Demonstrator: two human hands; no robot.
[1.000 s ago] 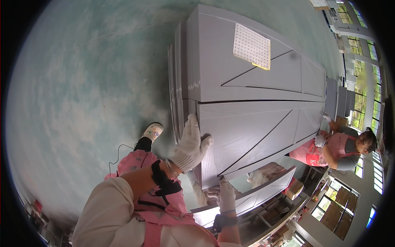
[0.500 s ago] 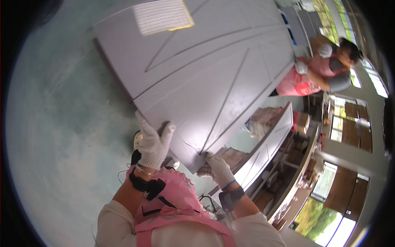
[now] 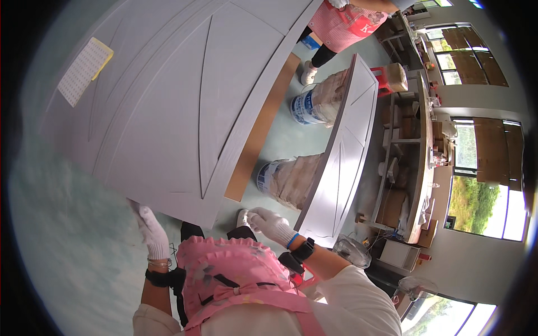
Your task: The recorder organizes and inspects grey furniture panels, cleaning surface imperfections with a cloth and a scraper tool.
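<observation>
A large grey panel (image 3: 162, 112) with grooved lines spans the left and middle. My left hand (image 3: 150, 229), in a white glove, grips its near edge at the lower left, thumb over the top; its other fingers are partly hidden. Just right of the panel's near corner is my gloved right hand (image 3: 272, 225), apart from the panel, its fingers curled together with nothing visible in them. A white textured sheet (image 3: 85, 73) with a yellow edge lies on the panel towards the far left.
A second, narrower grey panel (image 3: 342, 162) rests to the right beside two wrapped buckets (image 3: 308, 106). Brown board (image 3: 263, 134) shows beneath the large panel's right edge. Beyond stands a co-worker in a pink apron (image 3: 344, 25). A long workbench (image 3: 423, 168) and a fan (image 3: 352, 251) are at right.
My right hand has let go of the large panel's near corner and moved clear of it. The panel and sheet now appear further left, as the view has shifted too. My left hand still grips the edge.
</observation>
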